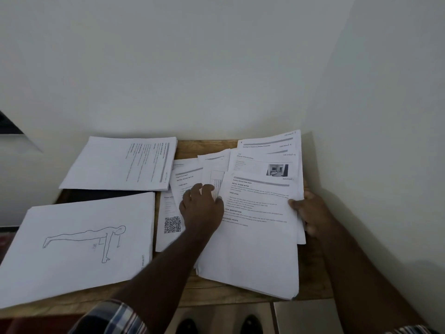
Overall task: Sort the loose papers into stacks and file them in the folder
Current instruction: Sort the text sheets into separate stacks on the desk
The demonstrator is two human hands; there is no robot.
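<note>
On a wooden table (212,289) against a wall, the right hand (310,214) grips the right edge of a fanned pile (260,237) of printed sheets, thumb on top and fingers curled beneath. The left hand (201,206) rests on loose sheets (185,179) just left of that pile, fingers bent and pressing or pinching them; which, I cannot tell. Two sorted stacks lie well left of both hands: a text stack (120,162) at the back, a drawing stack (79,244) in front.
</note>
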